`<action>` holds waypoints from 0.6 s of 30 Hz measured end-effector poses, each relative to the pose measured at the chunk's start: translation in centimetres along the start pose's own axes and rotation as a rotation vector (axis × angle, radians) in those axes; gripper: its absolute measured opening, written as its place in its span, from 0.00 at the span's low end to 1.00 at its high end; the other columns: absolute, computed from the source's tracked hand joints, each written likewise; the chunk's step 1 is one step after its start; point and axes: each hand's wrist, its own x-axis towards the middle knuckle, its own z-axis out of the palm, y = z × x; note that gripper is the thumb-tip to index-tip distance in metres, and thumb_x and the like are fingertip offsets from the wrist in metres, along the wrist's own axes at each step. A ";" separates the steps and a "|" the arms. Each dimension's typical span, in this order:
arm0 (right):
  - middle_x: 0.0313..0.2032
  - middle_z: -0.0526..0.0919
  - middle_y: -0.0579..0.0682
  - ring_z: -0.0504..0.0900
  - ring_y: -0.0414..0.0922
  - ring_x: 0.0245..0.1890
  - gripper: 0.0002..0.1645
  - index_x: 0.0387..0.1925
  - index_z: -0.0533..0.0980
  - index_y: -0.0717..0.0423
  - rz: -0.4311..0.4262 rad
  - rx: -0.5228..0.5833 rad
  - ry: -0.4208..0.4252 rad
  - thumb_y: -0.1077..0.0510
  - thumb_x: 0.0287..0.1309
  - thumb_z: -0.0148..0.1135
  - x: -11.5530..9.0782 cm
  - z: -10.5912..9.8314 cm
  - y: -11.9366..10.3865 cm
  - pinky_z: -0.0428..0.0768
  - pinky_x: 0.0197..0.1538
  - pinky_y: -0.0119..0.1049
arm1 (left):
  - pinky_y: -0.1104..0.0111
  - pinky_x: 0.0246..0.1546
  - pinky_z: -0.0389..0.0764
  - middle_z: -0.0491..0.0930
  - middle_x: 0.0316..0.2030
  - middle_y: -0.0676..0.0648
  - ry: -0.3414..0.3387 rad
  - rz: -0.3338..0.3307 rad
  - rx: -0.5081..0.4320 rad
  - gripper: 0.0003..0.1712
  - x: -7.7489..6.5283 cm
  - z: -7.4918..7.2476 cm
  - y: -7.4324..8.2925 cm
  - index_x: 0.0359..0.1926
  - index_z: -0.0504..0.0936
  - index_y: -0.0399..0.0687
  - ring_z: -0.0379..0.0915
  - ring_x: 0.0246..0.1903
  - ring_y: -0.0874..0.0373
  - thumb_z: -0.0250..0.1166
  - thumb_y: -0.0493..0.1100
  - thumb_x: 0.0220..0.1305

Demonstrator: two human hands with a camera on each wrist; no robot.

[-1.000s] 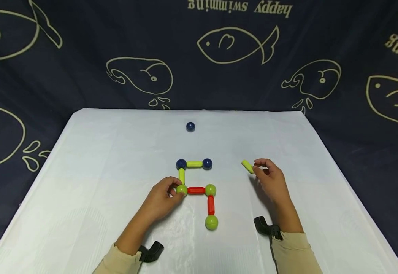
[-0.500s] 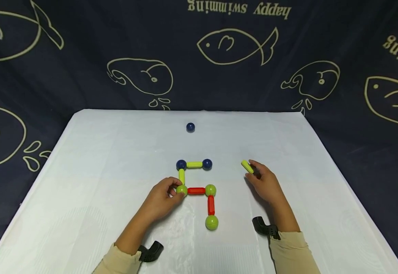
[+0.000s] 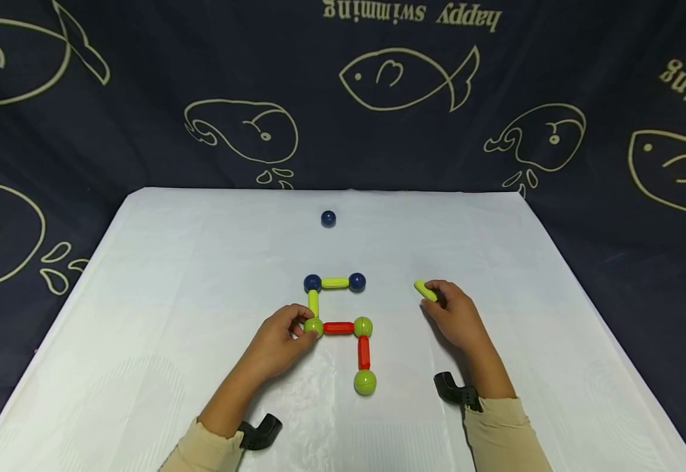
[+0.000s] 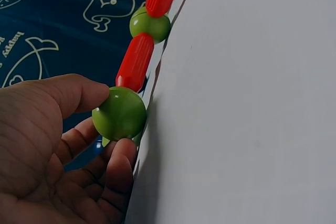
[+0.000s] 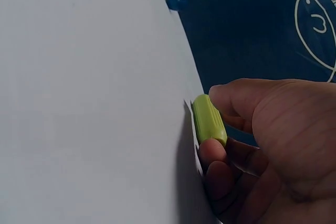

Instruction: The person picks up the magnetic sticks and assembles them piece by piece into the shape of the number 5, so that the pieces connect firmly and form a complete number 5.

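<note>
My left hand (image 3: 280, 342) pinches a green ball (image 4: 119, 114) between thumb and fingertips. That ball is the left corner of a chain of magnetic sticks and balls lying on the table. A red stick (image 3: 339, 328) links it to a second green ball (image 3: 363, 327), from which another red stick (image 3: 363, 353) runs down to a third green ball (image 3: 365, 382). Upward, a yellow-green stick (image 3: 314, 303) joins a dark blue ball (image 3: 312, 283), then a yellow-green stick (image 3: 335, 283) and another blue ball (image 3: 357, 282). On the right, my right hand (image 3: 456, 316) pinches a separate yellow-green stick (image 5: 209, 120).
A lone dark blue ball (image 3: 328, 219) lies near the back of the white-covered table (image 3: 201, 242). Behind the table hangs a dark cloth (image 3: 319, 78) with fish and whale drawings. Black wrist mounts sit on both forearms.
My right hand has moved a little left along the yellow-green stick and changed its hold on it; the stick has barely shifted. My left hand and the chain look still.
</note>
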 end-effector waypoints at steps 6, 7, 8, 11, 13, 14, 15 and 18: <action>0.40 0.77 0.56 0.73 0.47 0.33 0.17 0.54 0.75 0.61 -0.011 -0.007 -0.004 0.60 0.65 0.63 0.1 0.2 0.1 0.71 0.39 0.43 | 0.68 0.33 0.73 0.76 0.36 0.51 -0.003 -0.004 0.000 0.14 0.0 0.0 0.0 0.46 0.80 0.44 0.71 0.33 0.57 0.71 0.35 0.59; 0.40 0.77 0.55 0.73 0.47 0.33 0.17 0.53 0.75 0.61 -0.013 -0.010 -0.004 0.61 0.65 0.64 0.1 0.2 0.1 0.71 0.38 0.42 | 0.68 0.33 0.73 0.76 0.36 0.51 -0.003 -0.004 -0.001 0.14 0.0 0.0 0.0 0.46 0.80 0.44 0.71 0.33 0.58 0.71 0.35 0.59; 0.39 0.77 0.55 0.72 0.47 0.32 0.16 0.52 0.75 0.61 -0.016 -0.013 -0.005 0.61 0.64 0.64 0.1 0.2 0.1 0.70 0.38 0.42 | 0.68 0.33 0.73 0.76 0.36 0.51 -0.003 -0.003 -0.001 0.14 0.0 0.0 0.0 0.46 0.80 0.44 0.71 0.33 0.58 0.71 0.35 0.59; 0.39 0.77 0.55 0.72 0.48 0.32 0.15 0.51 0.75 0.61 -0.018 -0.016 -0.007 0.62 0.63 0.64 0.0 0.2 0.1 0.70 0.38 0.43 | 0.68 0.33 0.73 0.76 0.35 0.51 -0.003 -0.001 -0.003 0.14 0.0 0.0 0.0 0.45 0.80 0.44 0.71 0.33 0.58 0.71 0.35 0.58; 0.40 0.78 0.56 0.72 0.49 0.33 0.14 0.50 0.75 0.61 -0.021 -0.019 -0.011 0.63 0.63 0.63 0.0 0.2 0.1 0.70 0.39 0.44 | 0.68 0.33 0.73 0.76 0.36 0.51 -0.003 0.001 -0.003 0.14 0.0 0.0 0.0 0.45 0.80 0.44 0.71 0.33 0.58 0.71 0.35 0.58; 0.41 0.78 0.56 0.72 0.49 0.33 0.14 0.50 0.75 0.61 -0.023 -0.020 -0.013 0.64 0.63 0.62 0.0 0.3 0.1 0.70 0.40 0.44 | 0.68 0.33 0.73 0.76 0.36 0.51 -0.002 0.003 -0.003 0.14 0.0 0.0 0.0 0.46 0.80 0.44 0.71 0.33 0.58 0.71 0.35 0.58; 0.41 0.78 0.56 0.73 0.49 0.34 0.13 0.50 0.75 0.60 -0.024 -0.020 -0.013 0.64 0.63 0.62 0.0 0.3 0.0 0.71 0.41 0.45 | 0.68 0.33 0.73 0.76 0.36 0.51 -0.002 0.003 -0.003 0.14 0.0 0.0 0.0 0.46 0.80 0.44 0.71 0.33 0.58 0.71 0.35 0.58; 0.43 0.79 0.57 0.74 0.50 0.36 0.13 0.49 0.76 0.60 -0.036 -0.027 -0.022 0.65 0.63 0.62 0.0 0.3 -0.1 0.72 0.43 0.47 | 0.68 0.33 0.73 0.76 0.36 0.51 -0.001 0.003 -0.002 0.14 0.0 0.0 0.1 0.46 0.80 0.44 0.71 0.33 0.58 0.71 0.35 0.59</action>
